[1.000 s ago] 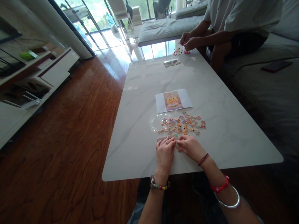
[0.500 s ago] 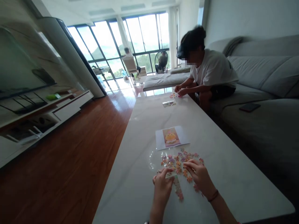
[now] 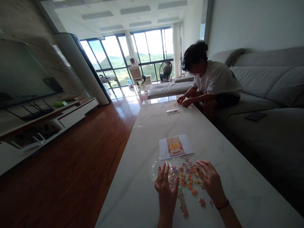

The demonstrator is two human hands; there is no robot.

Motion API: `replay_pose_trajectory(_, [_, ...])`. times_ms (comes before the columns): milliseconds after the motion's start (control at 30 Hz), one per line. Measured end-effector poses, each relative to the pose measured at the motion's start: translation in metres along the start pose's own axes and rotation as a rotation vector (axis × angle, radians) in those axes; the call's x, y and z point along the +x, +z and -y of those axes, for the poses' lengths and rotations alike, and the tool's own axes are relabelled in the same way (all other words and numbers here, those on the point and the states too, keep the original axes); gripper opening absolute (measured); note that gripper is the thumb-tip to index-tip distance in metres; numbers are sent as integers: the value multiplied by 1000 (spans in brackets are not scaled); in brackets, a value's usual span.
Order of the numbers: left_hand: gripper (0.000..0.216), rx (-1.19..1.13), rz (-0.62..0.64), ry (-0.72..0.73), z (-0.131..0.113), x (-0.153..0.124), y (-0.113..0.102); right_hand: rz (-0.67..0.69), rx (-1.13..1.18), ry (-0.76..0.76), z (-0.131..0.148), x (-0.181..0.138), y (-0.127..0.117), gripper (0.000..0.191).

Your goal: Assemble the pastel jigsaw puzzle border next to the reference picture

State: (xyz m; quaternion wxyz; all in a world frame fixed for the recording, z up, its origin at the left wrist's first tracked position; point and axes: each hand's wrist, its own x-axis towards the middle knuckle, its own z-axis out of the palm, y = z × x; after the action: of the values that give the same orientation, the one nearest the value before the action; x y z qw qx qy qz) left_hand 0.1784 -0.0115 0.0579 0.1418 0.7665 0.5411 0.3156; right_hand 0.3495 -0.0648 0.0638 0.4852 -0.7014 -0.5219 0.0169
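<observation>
Loose jigsaw puzzle pieces (image 3: pixel 190 185), mostly orange, pink and purple, lie in a heap on the white marbled table. My left hand (image 3: pixel 166 188), with a ring on one finger, is open at the heap's left edge, fingers spread and nothing visible in them. Just right of its thumb runs a narrow joined strip of puzzle pieces (image 3: pixel 182 202), green at the far end and pink at the near end. Over the heap's right side hovers my right hand (image 3: pixel 212 180), open, thumb and forefinger apart. A single pink puzzle piece (image 3: pixel 202 202) lies below it.
Beyond the heap is a printed sheet (image 3: pixel 187 144) with a yellow figure on it. Farther along the table (image 3: pixel 147 136) lies a small flat packet (image 3: pixel 173 111). Another person (image 3: pixel 213 79) on the sofa handles pieces at the far end. A phone (image 3: pixel 255 116) rests on the sofa.
My left hand has opened from a pinch beside the strip, its fingers now spread. My right hand has moved off the pieces to the right, and its fingertips have parted. The view has tilted up.
</observation>
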Motion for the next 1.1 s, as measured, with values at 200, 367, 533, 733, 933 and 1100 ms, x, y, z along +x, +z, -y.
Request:
replay_pose_trajectory(200, [45, -11, 19, -25, 8, -1, -2, 14, 25, -7, 3, 0, 2, 24])
replay_pose_trajectory(367, [44, -18, -2, -10, 10, -2, -2, 25, 28, -3, 4, 0, 3, 25])
replay_pose_trajectory(533, [42, -35, -13, 7, 11, -3, 1, 39, 20, -8, 5, -1, 3, 25])
replay_pose_trajectory(733, [38, -153, -1, 136, 20, -9, 1, 99, -10, -16, 0, 1, -1, 24])
replay_pose_trajectory(933, [29, -212, 128, 179, 22, -37, -14, 504, -234, 26, -24, -8, -26, 29])
replay_pose_trajectory(1100, [27, -176, 262, 171, 22, -46, -13, 633, -397, 112, -48, -15, -40, 26])
